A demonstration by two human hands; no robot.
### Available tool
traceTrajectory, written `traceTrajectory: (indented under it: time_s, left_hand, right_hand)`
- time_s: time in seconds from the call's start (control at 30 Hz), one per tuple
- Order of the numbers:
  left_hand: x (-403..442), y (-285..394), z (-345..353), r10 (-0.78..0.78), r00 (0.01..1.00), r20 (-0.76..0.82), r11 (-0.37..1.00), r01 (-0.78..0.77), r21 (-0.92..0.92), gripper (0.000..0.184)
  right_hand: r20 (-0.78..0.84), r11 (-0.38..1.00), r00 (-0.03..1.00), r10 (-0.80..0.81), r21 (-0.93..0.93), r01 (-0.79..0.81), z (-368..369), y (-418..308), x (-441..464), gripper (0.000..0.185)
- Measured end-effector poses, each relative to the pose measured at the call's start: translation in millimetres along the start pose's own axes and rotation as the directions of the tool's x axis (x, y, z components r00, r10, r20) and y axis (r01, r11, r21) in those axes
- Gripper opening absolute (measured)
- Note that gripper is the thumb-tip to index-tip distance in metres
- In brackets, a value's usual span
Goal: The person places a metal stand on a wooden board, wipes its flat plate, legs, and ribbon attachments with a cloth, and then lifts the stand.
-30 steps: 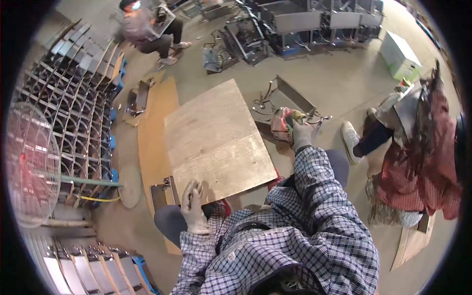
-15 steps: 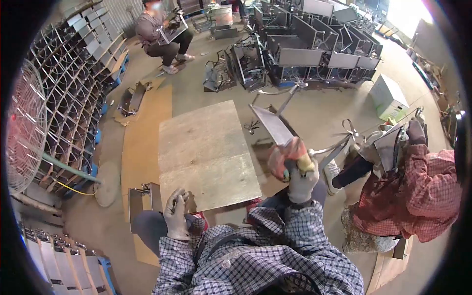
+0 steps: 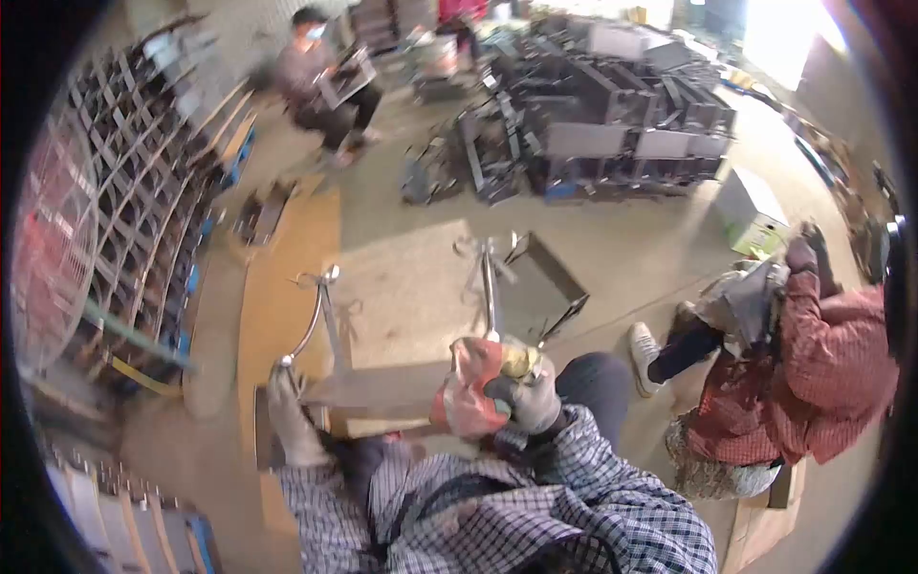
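A metal frame with a flat grey panel [image 3: 378, 387] and two upright curved arms lies low in front of me, over the near part of a wooden board [image 3: 406, 287]. My left hand [image 3: 292, 421], in a pale glove, is closed around the frame's left end, at the foot of the left arm [image 3: 316, 320]. In my gloved right hand [image 3: 535, 400] is a bunched red and yellow cloth [image 3: 469, 383], against the frame's right end. Whether those fingers also grip the metal is hidden. Beyond my right hand is another grey metal piece [image 3: 553, 285] with a dark rim.
At right, a seated co-worker in a red checked shirt [image 3: 832, 373] handles a metal piece near a white box [image 3: 751, 210]. Another person [image 3: 325, 86] crouches far left. Stacked metal frames [image 3: 622, 115] stand behind; a fan [image 3: 57, 249] and a rack [image 3: 143, 182] are left.
My right hand has moved left with the cloth, and a metal frame now lies across in front of me. My left hand has moved left and closed on its end.
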State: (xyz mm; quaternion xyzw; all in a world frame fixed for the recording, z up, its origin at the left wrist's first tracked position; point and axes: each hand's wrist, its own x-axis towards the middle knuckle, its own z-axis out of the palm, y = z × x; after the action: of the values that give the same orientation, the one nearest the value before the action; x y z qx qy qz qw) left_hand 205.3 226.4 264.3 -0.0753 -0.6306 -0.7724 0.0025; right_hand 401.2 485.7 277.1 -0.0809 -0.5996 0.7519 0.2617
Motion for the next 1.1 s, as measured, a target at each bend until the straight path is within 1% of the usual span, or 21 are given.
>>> traceTrajectory:
  time_s: [0.03,0.07,0.1,0.13,0.17,0.2,0.23,0.27,0.3,0.37,0.4,0.5,0.53,0.63,0.67,0.77,0.8,0.9,1.0,1.07,1.1]
  left_hand:
    - [4,0,-10,-0.041,0.999,-0.016,0.995,0.042,0.093,0.043]
    - [9,-5,-22,-0.090,0.995,-0.036,0.979,0.095,0.183,0.039]
    - [7,-7,-30,-0.048,0.999,-0.010,0.968,0.049,0.246,0.036]
    - [4,-10,-35,-0.011,1.000,0.029,0.951,0.001,0.308,0.033]
    - [3,-19,-34,-0.078,0.996,-0.036,0.986,0.082,0.146,0.031]
    - [-3,-7,-28,-0.153,0.987,-0.043,0.978,0.158,0.134,0.029]
    - [-4,-11,-26,-0.135,0.990,-0.042,0.981,0.139,0.133,0.028]
    - [-5,-15,-23,-0.116,0.992,-0.040,0.984,0.120,0.132,0.027]
    - [-1,-23,-23,-0.144,0.990,-0.008,0.988,0.144,0.047,0.028]
    - [5,-37,-29,-0.142,0.990,0.018,0.989,0.141,0.049,0.031]
    - [5,-43,-29,-0.146,0.989,0.035,0.988,0.144,0.052,0.032]
    - [-4,-7,-15,-0.249,0.968,-0.017,0.938,0.245,0.243,0.041]
    - [-6,0,-12,-0.214,0.976,-0.028,0.926,0.212,0.313,0.053]
    - [-7,-1,-20,-0.270,0.962,-0.037,0.935,0.271,0.228,0.061]
    - [-3,-10,-27,-0.278,0.960,-0.044,0.933,0.281,0.225,0.063]
    - [-3,-12,-27,-0.342,0.940,-0.005,0.906,0.331,0.266,0.061]
    - [-5,-15,-21,-0.327,0.944,-0.036,0.931,0.329,0.161,0.057]
    - [-9,-9,-7,-0.268,0.959,-0.094,0.953,0.278,0.118,0.050]
    - [-13,-24,-8,-0.202,0.969,-0.140,0.977,0.189,-0.103,0.043]
    - [-7,-30,-9,-0.219,0.966,-0.138,0.976,0.217,-0.030,0.039]
    - [-2,-32,-10,-0.218,0.965,-0.145,0.975,0.221,0.004,0.037]
  right_hand:
    - [0.067,0.996,0.994,-0.089,-0.021,0.091,1,17,4,0.040]
    - [0.131,0.959,0.982,-0.138,-0.229,0.165,1,18,8,0.035]
    - [0.214,0.873,0.960,-0.180,-0.415,0.256,-1,19,15,0.033]
    - [0.176,0.885,0.970,-0.167,-0.406,0.226,2,18,19,0.032]
    - [0.132,0.892,0.978,-0.161,-0.404,0.202,5,17,25,0.031]
    - [0.138,0.849,0.969,-0.203,-0.468,0.244,3,19,30,0.032]
    - [0.144,0.796,0.957,-0.250,-0.533,0.288,-3,21,33,0.033]
    - [0.109,0.742,0.982,-0.156,-0.643,0.190,-15,30,33,0.033]
    - [0.063,0.777,0.994,-0.087,-0.620,0.108,-13,35,30,0.033]
    - [-0.038,0.823,0.998,0.046,-0.565,-0.059,-15,39,23,0.033]
    - [-0.102,0.894,0.991,0.087,-0.430,-0.123,-24,55,17,0.033]
    - [-0.103,0.883,0.991,0.082,-0.453,-0.120,-23,58,6,0.036]
    - [-0.072,0.899,0.989,0.133,-0.412,-0.151,-12,40,6,0.039]
    - [-0.083,0.840,0.992,0.090,-0.529,-0.121,-15,51,-1,0.041]
    - [-0.032,0.862,0.996,0.081,-0.500,-0.087,-16,50,-3,0.041]
    - [0.018,0.755,0.998,0.054,-0.655,-0.029,-11,41,-6,0.041]
    - [0.034,0.724,0.999,0.001,-0.689,0.023,-13,46,-9,0.043]
    - [-0.025,0.723,1.000,0.000,-0.691,-0.017,-14,49,-10,0.042]
    - [-0.065,0.805,0.996,-0.058,-0.594,0.008,-6,44,-7,0.038]
    - [0.139,0.645,0.977,-0.162,-0.734,0.212,-3,39,-2,0.034]
    - [0.143,0.652,0.978,-0.150,-0.729,0.207,0,38,3,0.034]
